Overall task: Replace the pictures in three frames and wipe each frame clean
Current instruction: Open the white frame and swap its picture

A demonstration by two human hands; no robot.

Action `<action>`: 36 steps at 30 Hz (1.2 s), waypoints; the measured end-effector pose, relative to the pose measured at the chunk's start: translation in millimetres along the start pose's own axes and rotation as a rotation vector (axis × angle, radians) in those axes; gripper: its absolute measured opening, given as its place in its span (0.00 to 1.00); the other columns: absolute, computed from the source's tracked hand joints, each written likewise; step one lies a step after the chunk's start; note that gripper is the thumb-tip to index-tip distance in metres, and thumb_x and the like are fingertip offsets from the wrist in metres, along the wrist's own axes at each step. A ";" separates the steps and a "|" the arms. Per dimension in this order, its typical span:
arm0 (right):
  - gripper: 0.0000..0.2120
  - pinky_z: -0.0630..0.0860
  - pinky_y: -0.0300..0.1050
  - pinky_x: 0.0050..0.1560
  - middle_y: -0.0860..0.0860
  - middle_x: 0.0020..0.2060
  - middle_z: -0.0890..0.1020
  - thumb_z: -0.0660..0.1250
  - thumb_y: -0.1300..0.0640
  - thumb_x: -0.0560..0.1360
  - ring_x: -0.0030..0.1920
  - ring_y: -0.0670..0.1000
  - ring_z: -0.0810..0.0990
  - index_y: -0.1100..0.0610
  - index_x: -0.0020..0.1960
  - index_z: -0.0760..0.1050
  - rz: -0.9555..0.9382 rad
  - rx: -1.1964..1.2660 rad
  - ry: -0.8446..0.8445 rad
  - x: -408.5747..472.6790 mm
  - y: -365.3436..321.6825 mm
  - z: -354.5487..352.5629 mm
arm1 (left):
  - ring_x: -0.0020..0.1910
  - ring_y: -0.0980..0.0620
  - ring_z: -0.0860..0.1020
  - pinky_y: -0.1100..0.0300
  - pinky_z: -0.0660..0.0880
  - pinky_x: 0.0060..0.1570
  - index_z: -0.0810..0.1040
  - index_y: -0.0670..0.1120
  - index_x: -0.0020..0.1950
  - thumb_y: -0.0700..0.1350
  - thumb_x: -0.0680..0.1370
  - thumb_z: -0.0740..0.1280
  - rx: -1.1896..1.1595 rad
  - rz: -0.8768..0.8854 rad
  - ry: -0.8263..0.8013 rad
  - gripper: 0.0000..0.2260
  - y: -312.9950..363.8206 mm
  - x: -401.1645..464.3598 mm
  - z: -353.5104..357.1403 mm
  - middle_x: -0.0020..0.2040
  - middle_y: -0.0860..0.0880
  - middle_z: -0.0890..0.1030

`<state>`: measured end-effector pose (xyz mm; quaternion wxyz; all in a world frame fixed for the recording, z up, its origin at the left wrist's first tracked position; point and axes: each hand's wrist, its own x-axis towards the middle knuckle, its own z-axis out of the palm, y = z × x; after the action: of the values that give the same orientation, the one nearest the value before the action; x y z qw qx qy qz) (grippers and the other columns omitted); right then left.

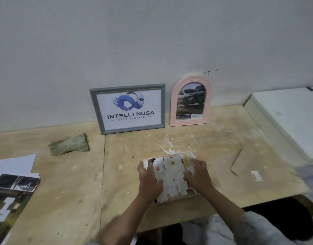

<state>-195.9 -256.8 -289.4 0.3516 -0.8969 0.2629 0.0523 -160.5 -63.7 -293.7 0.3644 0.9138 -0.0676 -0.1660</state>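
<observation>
A person's left hand [148,181] and right hand [199,175] worked on a picture [171,177] lying over a frame [187,196] at the counter's [116,174] near edge, the left hand's fingers [143,167] curled over its left side and the right hand's fingers [198,163] pressed on its right side; blur hid the exact grip. Against the wall at the counter's back edge stood a grey frame [128,108] showing a logo, and just beside it a pink arched frame [190,101] with a car picture. A folded green cloth [70,144] lay toward the left, loose prints [12,190] at the left edge, and a backing board [244,163] toward the right
</observation>
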 end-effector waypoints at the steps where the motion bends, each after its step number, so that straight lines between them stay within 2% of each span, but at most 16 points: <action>1: 0.27 0.74 0.51 0.56 0.59 0.63 0.66 0.67 0.56 0.73 0.62 0.61 0.70 0.59 0.69 0.66 -0.010 -0.034 0.005 1.4 2.1 1.5 | 0.73 0.37 0.54 0.51 0.61 0.67 0.60 0.42 0.73 0.47 0.69 0.69 0.056 0.023 -0.018 0.35 2.1 0.4 0.8 0.73 0.37 0.52; 3: 0.28 0.72 0.54 0.60 0.59 0.67 0.63 0.66 0.51 0.74 0.65 0.61 0.66 0.57 0.71 0.63 -0.021 -0.120 -0.013 3.2 5.4 5.8 | 0.71 0.41 0.59 0.48 0.64 0.66 0.60 0.45 0.72 0.54 0.66 0.69 0.201 0.068 -0.030 0.37 3.5 1.8 3.0 0.72 0.43 0.55; 4: 0.30 0.69 0.54 0.63 0.59 0.71 0.60 0.64 0.49 0.75 0.68 0.61 0.63 0.56 0.73 0.61 -0.031 -0.189 -0.032 3.2 7.5 9.6 | 0.71 0.42 0.59 0.44 0.63 0.66 0.58 0.45 0.73 0.56 0.67 0.68 0.275 0.062 -0.069 0.39 3.2 1.8 3.8 0.74 0.45 0.53; 6: 0.28 0.65 0.56 0.66 0.61 0.74 0.56 0.61 0.51 0.76 0.70 0.63 0.61 0.57 0.74 0.59 -0.102 -0.334 -0.043 0.1 9.5 15.6 | 0.75 0.43 0.50 0.38 0.55 0.70 0.49 0.44 0.76 0.59 0.71 0.66 0.424 0.007 -0.204 0.42 -0.2 1.2 7.7 0.77 0.45 0.44; 8: 0.24 0.69 0.60 0.63 0.64 0.71 0.64 0.61 0.56 0.74 0.66 0.66 0.68 0.61 0.69 0.67 -0.172 -0.409 -0.025 -4.5 12.5 22.5 | 0.77 0.43 0.44 0.36 0.49 0.70 0.45 0.45 0.78 0.59 0.73 0.63 0.517 0.001 -0.273 0.42 -4.7 0.4 9.4 0.78 0.44 0.40; 11: 0.23 0.76 0.63 0.50 0.63 0.60 0.77 0.56 0.52 0.69 0.56 0.65 0.78 0.61 0.58 0.76 -0.120 -0.483 -0.067 -6.3 15.7 25.9 | 0.77 0.43 0.44 0.36 0.48 0.70 0.44 0.45 0.78 0.60 0.74 0.62 0.548 0.040 -0.272 0.42 -7.4 1.3 7.8 0.78 0.43 0.39; 14: 0.24 0.77 0.62 0.47 0.61 0.59 0.78 0.53 0.49 0.70 0.54 0.64 0.79 0.59 0.58 0.76 -0.148 -0.534 -0.082 -9.2 15.8 23.8 | 0.77 0.43 0.45 0.37 0.48 0.70 0.45 0.45 0.78 0.61 0.73 0.62 0.553 0.054 -0.276 0.41 -11.1 3.0 7.7 0.78 0.43 0.40; 20: 0.25 0.73 0.58 0.60 0.62 0.64 0.74 0.52 0.48 0.74 0.63 0.62 0.74 0.60 0.64 0.72 -0.268 -0.430 -0.031 -4.8 19.4 10.3 | 0.74 0.44 0.55 0.43 0.56 0.68 0.55 0.48 0.75 0.57 0.73 0.63 0.454 0.045 -0.085 0.33 0.0 -3.0 9.8 0.78 0.44 0.51; 23: 0.23 0.74 0.56 0.58 0.60 0.60 0.77 0.59 0.50 0.72 0.58 0.61 0.77 0.61 0.63 0.73 -0.302 -0.383 0.001 2.2 31.6 -5.9 | 0.76 0.44 0.52 0.45 0.52 0.72 0.54 0.47 0.76 0.55 0.76 0.61 0.380 0.020 -0.035 0.32 17.9 -6.9 25.3 0.78 0.45 0.51; 26: 0.22 0.76 0.53 0.54 0.60 0.54 0.80 0.56 0.52 0.73 0.54 0.60 0.79 0.63 0.59 0.75 -0.311 -0.385 -0.009 16.7 58.2 -34.7 | 0.76 0.45 0.52 0.53 0.48 0.74 0.57 0.45 0.76 0.52 0.78 0.59 0.288 0.067 0.009 0.28 56.5 -11.7 53.7 0.78 0.45 0.55; 28: 0.22 0.76 0.54 0.52 0.61 0.51 0.80 0.56 0.52 0.72 0.53 0.62 0.80 0.64 0.57 0.76 -0.315 -0.383 -0.009 25.0 68.0 -47.8 | 0.75 0.46 0.56 0.56 0.51 0.73 0.61 0.45 0.74 0.50 0.79 0.59 0.169 0.066 -0.005 0.25 77.0 -14.9 66.0 0.76 0.46 0.59; 31: 0.20 0.77 0.57 0.51 0.63 0.52 0.80 0.62 0.55 0.68 0.53 0.64 0.78 0.64 0.56 0.76 -0.266 -0.384 0.039 39.2 107.3 -87.2 | 0.63 0.49 0.68 0.57 0.65 0.62 0.71 0.47 0.63 0.49 0.77 0.62 0.001 -0.006 -0.020 0.15 124.5 -16.9 103.3 0.63 0.47 0.71; 33: 0.22 0.76 0.56 0.50 0.64 0.53 0.78 0.59 0.51 0.68 0.52 0.64 0.77 0.63 0.56 0.75 -0.188 -0.380 0.039 48.9 133.4 -113.0 | 0.52 0.50 0.70 0.58 0.67 0.51 0.72 0.48 0.51 0.49 0.76 0.64 -0.049 -0.003 -0.004 0.07 147.0 -13.9 130.8 0.50 0.49 0.73; 34: 0.23 0.75 0.55 0.48 0.63 0.52 0.77 0.58 0.49 0.69 0.49 0.64 0.77 0.62 0.56 0.74 -0.146 -0.392 0.036 51.6 144.0 -123.8 | 0.49 0.50 0.70 0.58 0.66 0.49 0.71 0.47 0.50 0.48 0.76 0.64 -0.064 -0.016 -0.005 0.07 154.3 -12.1 141.4 0.47 0.49 0.72; 36: 0.20 0.74 0.53 0.44 0.61 0.50 0.76 0.59 0.48 0.69 0.46 0.62 0.75 0.61 0.55 0.72 -0.099 -0.432 0.067 57.5 167.9 -142.9 | 0.51 0.49 0.71 0.60 0.65 0.48 0.72 0.44 0.53 0.47 0.76 0.64 -0.069 -0.096 -0.019 0.09 171.8 -9.7 158.6 0.49 0.48 0.72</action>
<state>-245.0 -479.0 -300.0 0.1444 -0.9645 0.2126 0.0604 -225.9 -287.9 -280.7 0.3865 0.9013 -0.0213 -0.1944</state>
